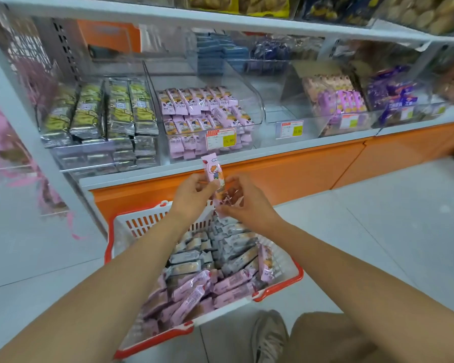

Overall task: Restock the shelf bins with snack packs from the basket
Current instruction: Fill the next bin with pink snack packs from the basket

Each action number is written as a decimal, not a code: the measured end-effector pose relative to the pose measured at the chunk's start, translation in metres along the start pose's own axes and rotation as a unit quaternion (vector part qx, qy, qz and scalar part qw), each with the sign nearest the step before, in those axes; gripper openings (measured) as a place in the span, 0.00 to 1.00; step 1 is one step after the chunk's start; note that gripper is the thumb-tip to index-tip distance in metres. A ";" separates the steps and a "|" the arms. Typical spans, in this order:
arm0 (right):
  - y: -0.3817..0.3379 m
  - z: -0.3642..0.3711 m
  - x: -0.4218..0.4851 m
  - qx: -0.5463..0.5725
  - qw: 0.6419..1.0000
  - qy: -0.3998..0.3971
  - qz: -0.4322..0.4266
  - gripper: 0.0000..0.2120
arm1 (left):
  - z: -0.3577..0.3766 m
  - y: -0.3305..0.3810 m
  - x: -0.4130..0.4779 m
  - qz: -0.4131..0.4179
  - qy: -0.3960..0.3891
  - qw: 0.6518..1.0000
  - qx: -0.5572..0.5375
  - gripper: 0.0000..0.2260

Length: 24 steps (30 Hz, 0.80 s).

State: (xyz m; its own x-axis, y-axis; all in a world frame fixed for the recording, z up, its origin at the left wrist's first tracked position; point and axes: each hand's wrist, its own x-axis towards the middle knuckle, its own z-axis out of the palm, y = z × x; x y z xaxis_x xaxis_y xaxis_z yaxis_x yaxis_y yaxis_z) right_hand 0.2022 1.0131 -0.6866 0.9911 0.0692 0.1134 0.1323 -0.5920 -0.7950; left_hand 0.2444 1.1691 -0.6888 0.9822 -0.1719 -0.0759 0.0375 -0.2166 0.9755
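Shelf (220, 166) just beyond fingertips, pale tiled floor (378, 231) all round, room to reach. Basket (142, 224) under both wrists, heaped w/ loose packs (194, 292), pink & grey. Pink-pack bin (258, 111) up and fwd of fingers, part full. L hand (192, 195) and R hand (244, 203) close together, fingers curled, pinching pink snack pack (214, 171); long axis near upright, top end toward bin. Maybe 2nd pack under R fingers, unclear. L hand slightly nearer bin, prob.

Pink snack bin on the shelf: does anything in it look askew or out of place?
Yes. In the pink snack bin, the back row stands neat, but several pink packs at the front right lie tilted across the others.
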 end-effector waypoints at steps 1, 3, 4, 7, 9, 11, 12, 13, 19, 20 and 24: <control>-0.003 0.000 0.001 -0.002 1.000 0.014 -0.002 0.23 | 0.001 0.003 -0.001 0.000 0.007 1.000 -0.007 0.14; -0.010 -0.001 0.002 -0.010 0.999 0.031 -0.017 0.20 | 0.000 0.007 -0.001 -0.002 0.020 1.000 -0.015 0.14; -0.013 -0.003 0.004 -0.016 0.999 0.035 -0.024 0.19 | -0.002 0.010 -0.001 -0.003 0.023 1.000 -0.018 0.13; -0.028 -0.010 0.012 -0.005 0.998 0.046 -0.036 0.16 | -0.008 0.022 0.002 0.023 0.029 0.999 0.019 0.12; -0.038 -0.017 0.024 0.002 0.998 0.059 -0.034 0.16 | -0.015 0.031 0.006 0.070 0.065 0.991 0.094 0.11; -0.048 -0.027 0.040 -0.015 0.997 0.068 -0.029 0.18 | -0.028 0.036 0.010 0.154 0.130 0.961 0.188 0.09; -0.052 -0.033 0.050 -0.028 0.997 0.070 -0.026 0.19 | -0.037 0.035 0.015 0.203 0.158 0.936 0.241 0.10; -0.057 -0.039 0.061 -0.040 0.996 0.073 -0.025 0.19 | -0.045 0.032 0.020 0.243 0.174 0.907 0.297 0.12; -0.056 -0.052 0.136 -0.153 0.980 0.126 -0.021 0.15 | -0.066 0.009 0.044 0.246 0.121 0.800 0.533 0.34; -0.054 -0.051 0.145 -0.171 0.977 0.130 -0.015 0.14 | -0.065 0.005 0.045 0.237 0.116 0.789 0.554 0.35; -0.052 -0.046 0.171 -0.223 0.965 0.141 0.003 0.11 | -0.065 -0.004 0.049 0.242 0.128 0.755 0.596 0.38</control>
State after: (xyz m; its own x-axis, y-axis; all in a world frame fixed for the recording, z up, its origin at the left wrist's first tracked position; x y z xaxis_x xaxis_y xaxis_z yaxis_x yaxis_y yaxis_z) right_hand 0.3644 1.0191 -0.5988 0.9409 -0.1186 0.3172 0.0467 -0.8822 -0.4686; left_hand 0.3045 1.2238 -0.6834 0.8372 -0.3495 0.4207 -0.3797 -0.9250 -0.0128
